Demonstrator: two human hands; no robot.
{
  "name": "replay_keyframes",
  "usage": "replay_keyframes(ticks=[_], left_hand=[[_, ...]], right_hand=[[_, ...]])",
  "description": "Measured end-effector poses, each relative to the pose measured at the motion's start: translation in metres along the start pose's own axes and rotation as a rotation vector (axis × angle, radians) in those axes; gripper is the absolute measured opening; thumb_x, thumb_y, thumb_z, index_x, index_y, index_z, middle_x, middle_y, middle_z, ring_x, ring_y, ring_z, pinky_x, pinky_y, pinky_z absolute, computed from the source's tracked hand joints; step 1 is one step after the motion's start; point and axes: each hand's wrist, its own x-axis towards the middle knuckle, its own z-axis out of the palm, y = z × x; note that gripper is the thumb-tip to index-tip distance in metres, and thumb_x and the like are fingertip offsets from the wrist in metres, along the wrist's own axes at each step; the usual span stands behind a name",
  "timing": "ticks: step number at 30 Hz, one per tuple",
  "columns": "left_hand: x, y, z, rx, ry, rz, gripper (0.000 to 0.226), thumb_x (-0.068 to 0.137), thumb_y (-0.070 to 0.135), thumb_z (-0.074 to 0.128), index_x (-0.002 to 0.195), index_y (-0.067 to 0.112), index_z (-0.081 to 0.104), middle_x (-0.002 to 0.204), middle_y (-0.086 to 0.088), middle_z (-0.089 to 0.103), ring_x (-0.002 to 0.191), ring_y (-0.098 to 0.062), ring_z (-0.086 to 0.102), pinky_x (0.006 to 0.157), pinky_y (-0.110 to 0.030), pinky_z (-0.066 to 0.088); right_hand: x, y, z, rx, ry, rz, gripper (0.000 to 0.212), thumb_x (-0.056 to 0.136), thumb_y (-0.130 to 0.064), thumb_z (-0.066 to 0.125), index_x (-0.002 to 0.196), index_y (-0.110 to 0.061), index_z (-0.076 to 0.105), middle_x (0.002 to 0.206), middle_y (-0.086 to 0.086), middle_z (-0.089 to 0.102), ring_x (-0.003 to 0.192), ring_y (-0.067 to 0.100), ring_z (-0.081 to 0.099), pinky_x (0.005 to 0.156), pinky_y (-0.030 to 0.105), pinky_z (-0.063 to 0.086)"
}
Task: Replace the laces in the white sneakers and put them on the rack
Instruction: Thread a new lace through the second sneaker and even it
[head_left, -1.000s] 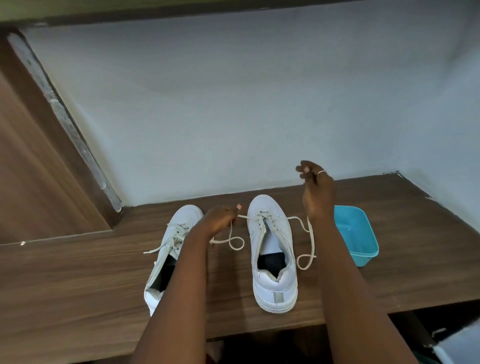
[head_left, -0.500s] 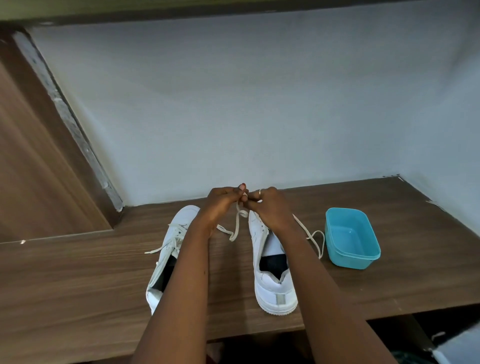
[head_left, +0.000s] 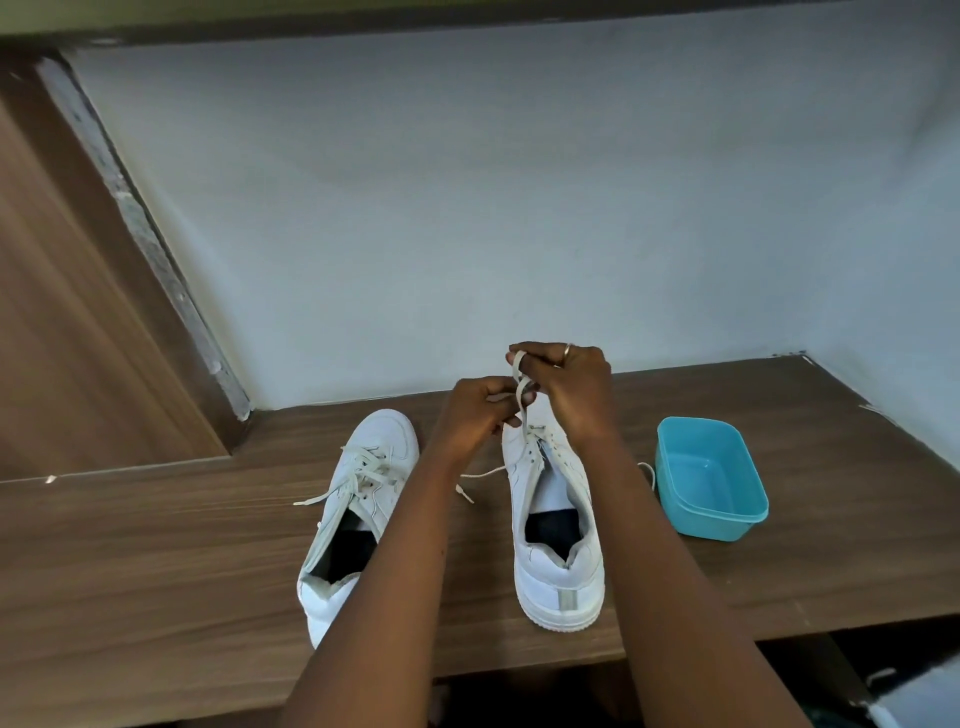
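- Above the toe of the right sneaker (head_left: 558, 525), its lace (head_left: 521, 387) is pinched by the left hand (head_left: 475, 415) and looped round the right hand (head_left: 569, 387).
- Both sneakers are set on the wooden shelf (head_left: 156, 545), the left sneaker (head_left: 358, 499) already laced.

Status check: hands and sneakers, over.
Left hand and right hand pinch lace above right-side sneaker. Left-side sneaker laced, untied. Blue tub beside, clear of work.

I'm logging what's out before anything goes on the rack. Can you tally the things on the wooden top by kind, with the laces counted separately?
White sneakers: 2
Laces: 2
Turquoise plastic tub: 1
Total: 5
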Motion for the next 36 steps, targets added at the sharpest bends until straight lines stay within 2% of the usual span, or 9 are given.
replay_keyframes(ticks=[2, 4, 7, 11, 19, 24, 29, 33, 36], left_hand=[[0.002, -0.003, 0.002, -0.021, 0.066, 0.008, 0.008, 0.087, 0.010, 0.064, 0.092, 0.009, 0.071, 0.065, 0.007, 0.062, 0.047, 0.005, 0.052, 0.050, -0.013, 0.039], [0.003, -0.007, -0.001, -0.016, 0.070, -0.001, 0.010, 0.088, 0.011, 0.063, 0.094, 0.008, 0.070, 0.067, 0.005, 0.060, 0.046, 0.004, 0.047, 0.047, -0.009, 0.036], [0.005, -0.016, -0.006, 0.084, 0.025, -0.027, 0.012, 0.093, 0.013, 0.057, 0.094, 0.013, 0.069, 0.069, 0.009, 0.059, 0.057, 0.002, 0.049, 0.055, -0.012, 0.035], [0.006, -0.026, -0.009, 0.097, 0.023, -0.079, 0.014, 0.095, 0.009, 0.053, 0.090, 0.011, 0.067, 0.090, 0.004, 0.065, 0.084, -0.005, 0.055, 0.067, -0.012, 0.039], [0.009, -0.031, -0.010, 0.103, 0.027, -0.105, 0.017, 0.094, 0.009, 0.053, 0.089, 0.010, 0.069, 0.093, 0.003, 0.066, 0.094, -0.007, 0.056, 0.083, -0.021, 0.040], [0.010, -0.031, -0.012, 0.153, 0.023, -0.095, 0.023, 0.094, 0.009, 0.054, 0.075, 0.017, 0.064, 0.098, -0.001, 0.070, 0.094, -0.009, 0.057, 0.082, -0.024, 0.041], [0.011, -0.039, -0.018, 0.260, -0.002, -0.131, 0.016, 0.093, 0.011, 0.056, 0.089, 0.005, 0.070, 0.089, -0.002, 0.067, 0.086, -0.012, 0.053, 0.067, -0.020, 0.036], [0.009, -0.035, -0.013, 0.427, -0.090, -0.155, 0.020, 0.093, 0.017, 0.057, 0.102, 0.004, 0.069, 0.091, -0.002, 0.062, 0.087, -0.011, 0.052, 0.063, -0.016, 0.035], [0.006, -0.021, -0.001, 0.357, -0.074, -0.077, 0.030, 0.096, 0.021, 0.053, 0.124, 0.016, 0.061, 0.115, 0.006, 0.062, 0.110, -0.007, 0.055, 0.085, -0.017, 0.038]], right_hand=[[0.001, 0.003, -0.001, 0.091, 0.025, 0.045, 0.018, 0.078, -0.008, 0.072, 0.075, -0.025, 0.075, 0.073, -0.005, 0.073, 0.070, 0.016, 0.068, 0.081, 0.040, 0.057], [0.004, 0.004, -0.005, 0.170, 0.087, 0.056, 0.012, 0.077, -0.006, 0.072, 0.082, -0.017, 0.076, 0.076, -0.006, 0.074, 0.081, 0.011, 0.069, 0.082, 0.028, 0.054], [0.008, 0.005, -0.015, 0.308, 0.220, 0.055, 0.015, 0.076, -0.004, 0.072, 0.091, -0.004, 0.075, 0.073, -0.010, 0.073, 0.078, -0.001, 0.067, 0.080, 0.012, 0.050], [0.012, 0.011, -0.029, 0.485, 0.347, 0.092, 0.010, 0.076, -0.004, 0.074, 0.086, -0.008, 0.074, 0.069, -0.011, 0.072, 0.073, -0.005, 0.063, 0.080, 0.013, 0.048], [0.022, 0.029, -0.029, 0.635, 0.397, 0.334, 0.011, 0.083, -0.007, 0.065, 0.076, -0.014, 0.069, 0.058, -0.009, 0.066, 0.056, 0.004, 0.042, 0.044, 0.014, 0.027], [0.016, 0.031, -0.034, 0.823, 0.413, 0.463, 0.012, 0.084, -0.008, 0.067, 0.074, -0.015, 0.067, 0.062, 0.001, 0.068, 0.046, 0.006, 0.039, 0.037, 0.015, 0.023], [0.018, 0.044, -0.037, 0.800, 0.466, 0.585, 0.018, 0.085, -0.007, 0.066, 0.068, -0.013, 0.060, 0.053, -0.002, 0.057, 0.034, 0.003, 0.040, 0.032, 0.011, 0.023], [0.022, 0.051, -0.031, 0.760, 0.411, 0.624, 0.012, 0.082, -0.009, 0.069, 0.073, -0.011, 0.063, 0.063, 0.000, 0.054, 0.035, 0.002, 0.038, 0.032, 0.013, 0.022], [0.015, 0.041, -0.018, 0.760, 0.288, 0.605, 0.005, 0.080, -0.008, 0.072, 0.077, -0.005, 0.068, 0.061, 0.002, 0.054, 0.034, 0.004, 0.043, 0.032, 0.014, 0.031]])
